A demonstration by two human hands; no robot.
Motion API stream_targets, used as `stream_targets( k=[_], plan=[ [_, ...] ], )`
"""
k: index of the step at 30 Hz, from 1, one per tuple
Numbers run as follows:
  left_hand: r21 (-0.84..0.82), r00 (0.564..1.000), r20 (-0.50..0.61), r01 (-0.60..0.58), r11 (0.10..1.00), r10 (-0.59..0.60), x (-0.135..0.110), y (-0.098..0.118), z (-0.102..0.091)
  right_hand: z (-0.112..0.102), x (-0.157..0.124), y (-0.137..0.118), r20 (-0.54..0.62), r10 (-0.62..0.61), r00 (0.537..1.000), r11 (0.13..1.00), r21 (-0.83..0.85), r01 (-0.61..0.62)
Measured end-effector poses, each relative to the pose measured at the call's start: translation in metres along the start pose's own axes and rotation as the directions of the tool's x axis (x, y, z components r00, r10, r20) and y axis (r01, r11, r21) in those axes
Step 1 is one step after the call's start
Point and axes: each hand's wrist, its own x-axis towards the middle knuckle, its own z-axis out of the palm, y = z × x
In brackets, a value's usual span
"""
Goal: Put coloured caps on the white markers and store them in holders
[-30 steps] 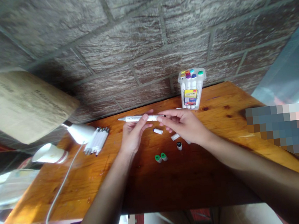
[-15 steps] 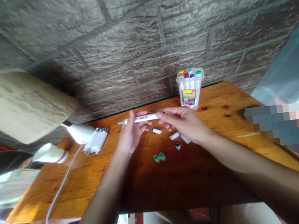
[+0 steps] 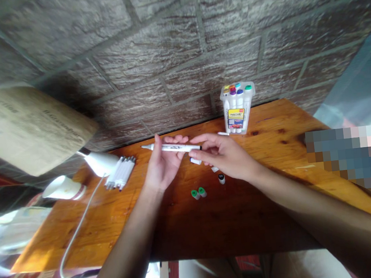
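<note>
My left hand (image 3: pixel 164 165) is closed around a white marker (image 3: pixel 176 147), its thumb laid across the barrel. The marker lies nearly level, with a pale grey tapered tip pointing left and a black band at its right end. Around that right end, my right hand (image 3: pixel 222 153) is loosely curled, index finger above and thumb below, apparently apart from the barrel. Below the hands lie a blue-edged white cap (image 3: pixel 195 160), a black-topped cap (image 3: pixel 221 179) and two green-topped caps (image 3: pixel 198 193). A white piece (image 3: pixel 215 169) is partly hidden by my right hand.
A clear box of markers (image 3: pixel 238 111) stands by the brick wall, a small white piece (image 3: pixel 224 133) beside it. Several white markers (image 3: pixel 120 173) lie by the lamp (image 3: pixel 99 164) at left, near a paper cup (image 3: pixel 64 189). A white cord (image 3: pixel 77 230) crosses the wooden table (image 3: pixel 115 226).
The marker has shifted slightly left and tilted down at its right end. My right fingers have loosened from that end, showing its black band. My right hand now covers more of the loose pieces.
</note>
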Motion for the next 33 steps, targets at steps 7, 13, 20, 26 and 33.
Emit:
stream_targets(
  k=[7,13,20,26,33],
  plan=[
    [-0.066,0.998,-0.039,-0.043,0.997,0.04,0.001,0.0,-0.001,-0.002,-0.003,0.005,0.011,-0.154,0.988,0.956,-0.252,0.152],
    [-0.025,0.998,0.003,-0.062,0.998,0.063,0.001,-0.001,-0.003,-0.001,-0.004,0.001,0.027,-0.164,0.986,0.934,-0.318,0.164],
    [0.138,0.997,0.001,-0.073,0.988,0.073,-0.001,-0.004,0.001,0.002,-0.007,0.001,-0.016,-0.232,0.973,0.893,-0.4,0.206],
    [0.171,0.998,-0.028,-0.056,0.984,0.061,-0.001,-0.004,0.003,0.006,-0.01,0.003,0.067,-0.319,0.945,0.817,-0.486,0.31],
    [0.145,0.999,0.01,-0.052,0.988,0.051,-0.003,-0.003,0.003,0.003,-0.007,0.005,0.031,-0.325,0.945,0.805,-0.514,0.294]
  ],
)
